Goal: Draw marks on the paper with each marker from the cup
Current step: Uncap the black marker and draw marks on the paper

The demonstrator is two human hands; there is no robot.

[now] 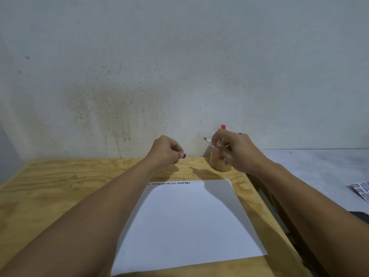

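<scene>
In the head view, an uncapped black marker is being pinched in the right hand above the tan cup at the table's far right, while its dark cap is being pinched by the closed left hand. Recapping or returning it is probably being prepared, since marks are already lining the far edge of the smooth white paper; red and blue markers are waiting on the grainy plywood table.

Open tabletop left of paper; blocked at far right corner by cup against wall, right hand over it, left hand just beside.
</scene>
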